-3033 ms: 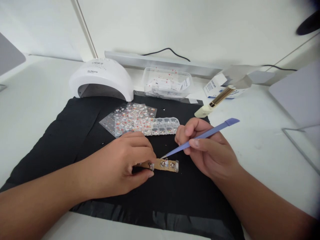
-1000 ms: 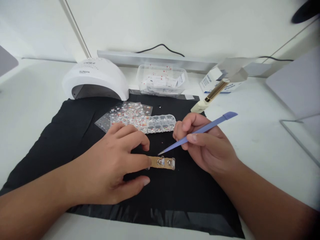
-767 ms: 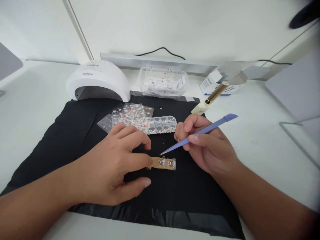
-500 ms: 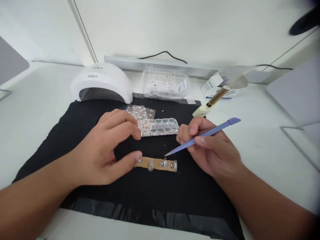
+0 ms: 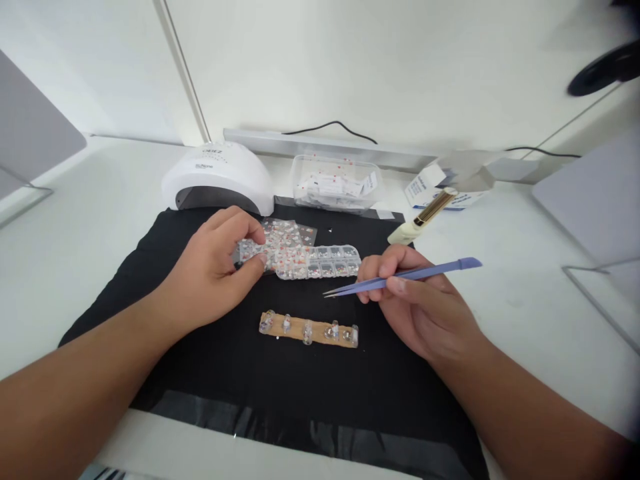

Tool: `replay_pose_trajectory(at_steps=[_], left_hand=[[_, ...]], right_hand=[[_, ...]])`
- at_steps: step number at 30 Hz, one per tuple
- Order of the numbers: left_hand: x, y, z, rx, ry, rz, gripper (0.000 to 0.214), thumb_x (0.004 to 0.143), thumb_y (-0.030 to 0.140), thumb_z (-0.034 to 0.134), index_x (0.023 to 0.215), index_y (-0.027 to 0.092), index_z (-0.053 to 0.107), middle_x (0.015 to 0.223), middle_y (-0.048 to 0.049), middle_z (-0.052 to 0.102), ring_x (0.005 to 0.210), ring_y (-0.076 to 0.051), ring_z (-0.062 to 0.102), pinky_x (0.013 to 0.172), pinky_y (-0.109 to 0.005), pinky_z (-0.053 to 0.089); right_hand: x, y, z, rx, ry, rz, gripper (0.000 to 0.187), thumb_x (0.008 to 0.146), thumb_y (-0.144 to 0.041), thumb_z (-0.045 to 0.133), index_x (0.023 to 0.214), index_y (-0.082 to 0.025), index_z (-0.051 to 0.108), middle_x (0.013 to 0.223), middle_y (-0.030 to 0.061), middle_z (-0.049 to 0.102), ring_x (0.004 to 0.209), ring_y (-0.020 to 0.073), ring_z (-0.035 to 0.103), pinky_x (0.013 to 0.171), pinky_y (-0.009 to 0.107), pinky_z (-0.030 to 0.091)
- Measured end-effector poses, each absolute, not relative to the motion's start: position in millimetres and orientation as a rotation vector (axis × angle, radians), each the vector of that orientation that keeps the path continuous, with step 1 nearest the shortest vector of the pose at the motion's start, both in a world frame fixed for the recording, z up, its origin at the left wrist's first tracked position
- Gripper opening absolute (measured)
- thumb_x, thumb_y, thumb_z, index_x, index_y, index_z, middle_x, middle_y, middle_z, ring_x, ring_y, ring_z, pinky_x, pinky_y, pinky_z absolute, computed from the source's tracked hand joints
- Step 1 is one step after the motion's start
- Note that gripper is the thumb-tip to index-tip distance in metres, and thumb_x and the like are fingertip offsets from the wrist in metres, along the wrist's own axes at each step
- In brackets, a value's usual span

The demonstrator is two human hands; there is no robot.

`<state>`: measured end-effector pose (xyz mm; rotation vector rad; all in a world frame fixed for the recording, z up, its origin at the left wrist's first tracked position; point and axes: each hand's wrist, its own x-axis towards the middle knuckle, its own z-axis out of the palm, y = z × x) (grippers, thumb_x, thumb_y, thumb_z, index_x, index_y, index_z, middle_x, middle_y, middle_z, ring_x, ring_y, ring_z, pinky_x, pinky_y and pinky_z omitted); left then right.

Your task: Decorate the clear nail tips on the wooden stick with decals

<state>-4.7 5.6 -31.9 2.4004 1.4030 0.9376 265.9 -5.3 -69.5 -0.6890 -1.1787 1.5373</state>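
My right hand (image 5: 420,293) is closed around blue tweezers (image 5: 425,272). Their metal tips point left, slightly apart, above the black mat (image 5: 250,380). My left hand (image 5: 215,267) reaches over the printed clear sheets (image 5: 283,233), thumb and index finger curved with a gap between them; whether they touch the sheets I cannot tell. Beside these fingers lies a clear compartment case (image 5: 334,261) of small decorations. Nearer to me a tan strip (image 5: 297,328) carries several clear pieces with decorations on them, apart from both hands.
A white nail lamp (image 5: 220,175) stands at the back left. Behind the mat are a clear plastic tub (image 5: 336,183) with packets and an open white box (image 5: 450,181). A pale bottle with a gold cap (image 5: 423,219) is just beyond my right hand.
My left hand has left the tan strip and moved forward to the clear sheets. The tweezers have lifted away from the strip, their tips spreading a little. The view has shifted slightly.
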Motion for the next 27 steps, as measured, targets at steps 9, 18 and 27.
replay_pose_trajectory(at_steps=[9,18,27], left_hand=[[-14,19,-37,2.423,1.691,0.533,0.026,0.082,0.030,0.053,0.103,0.018,0.063,0.101,-0.0079,0.064,0.102,-0.030,0.055,0.092,-0.050,0.046],[-9,22,-49,2.405,1.794,0.126,0.085,0.079,0.061,0.064,0.152,0.024,0.038,0.153,-0.0135,0.044,0.138,-0.042,0.037,0.109,-0.063,0.034],[-12,19,-46,2.545,1.723,0.072,0.071,0.086,0.057,0.059,0.147,0.021,0.049,0.150,-0.0163,0.050,0.137,-0.039,0.045,0.111,-0.057,0.036]], right_hand=[[266,-3,-71,-0.688,-1.175,1.525,0.005,0.080,-0.024,0.072,0.080,-0.023,0.067,0.070,-0.0018,0.060,0.067,0.0159,0.054,0.064,0.031,0.041],[266,-3,-71,-0.723,-1.166,1.482,0.007,0.077,-0.027,0.075,0.078,-0.022,0.070,0.072,-0.0011,0.060,0.066,0.0146,0.055,0.064,0.030,0.043],[265,-2,-68,-0.740,-1.185,1.460,0.005,0.078,-0.026,0.072,0.077,-0.023,0.068,0.070,-0.0016,0.059,0.064,0.0141,0.055,0.062,0.030,0.044]])
